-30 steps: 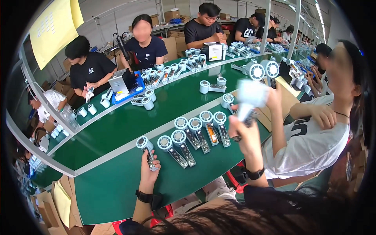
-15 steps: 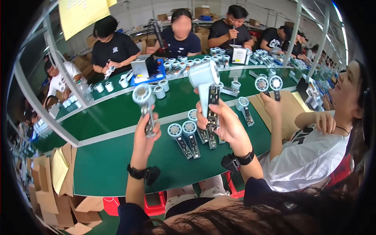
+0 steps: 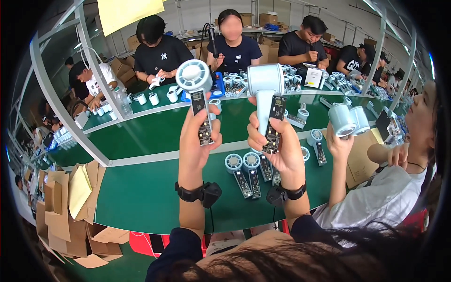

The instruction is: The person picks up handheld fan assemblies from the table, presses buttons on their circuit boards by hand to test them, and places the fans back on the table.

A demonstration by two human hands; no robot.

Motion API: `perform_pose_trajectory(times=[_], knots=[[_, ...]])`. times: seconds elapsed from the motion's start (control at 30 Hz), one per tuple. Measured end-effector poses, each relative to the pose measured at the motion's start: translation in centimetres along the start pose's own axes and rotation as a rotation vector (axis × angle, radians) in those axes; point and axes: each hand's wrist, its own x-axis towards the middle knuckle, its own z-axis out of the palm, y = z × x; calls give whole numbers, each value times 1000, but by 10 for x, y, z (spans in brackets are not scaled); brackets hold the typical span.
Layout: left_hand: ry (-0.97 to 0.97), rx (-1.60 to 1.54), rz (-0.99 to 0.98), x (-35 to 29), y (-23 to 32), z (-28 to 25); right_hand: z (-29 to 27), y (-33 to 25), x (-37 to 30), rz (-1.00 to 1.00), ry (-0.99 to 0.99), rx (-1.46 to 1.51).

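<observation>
My left hand (image 3: 193, 136) is closed around the handle of a light-blue handheld fan (image 3: 193, 75), its round grille toward me and its dark circuit board bare along the handle. Beside it, my right hand (image 3: 287, 145) grips a second light-blue handheld fan (image 3: 265, 81), turned so the side of its drum-shaped head shows. A bare circuit board (image 3: 274, 124) lies along that handle under my thumb. Both fans are held up above the green table (image 3: 141, 192). Below my right hand, several similar fans (image 3: 243, 175) lie with their boards exposed, some partly hidden by my forearm.
At right, a co-worker's raised hand (image 3: 339, 145) holds two light-blue fans. A cardboard sheet (image 3: 359, 164) lies near that person. Across a metal rail (image 3: 141, 157), more people work among many fan parts. Cardboard boxes (image 3: 66, 230) are piled at lower left.
My left hand has risen and moved right with its fan, nearer the right one. My right hand's fan is more upright. The co-worker's two fans have turned from grilles facing me to their sides.
</observation>
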Motion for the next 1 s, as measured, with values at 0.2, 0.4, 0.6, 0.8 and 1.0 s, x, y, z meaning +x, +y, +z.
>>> perform_pose_trajectory(times=[0.2,0.4,0.6,0.8,1.0], knots=[[-4,111,8,5,-19,5,-7,8,5,-4,-1,-8],[-43,115,-1,6,-26,10,-14,15,9,23,-35,-32],[-22,135,-3,6,-27,12,-15,19,14,30,12,-76],[-66,55,23,9,-32,12,-20,16,14,32,-17,-33],[-79,56,16,10,-34,12,-19,14,15,26,-23,-38]])
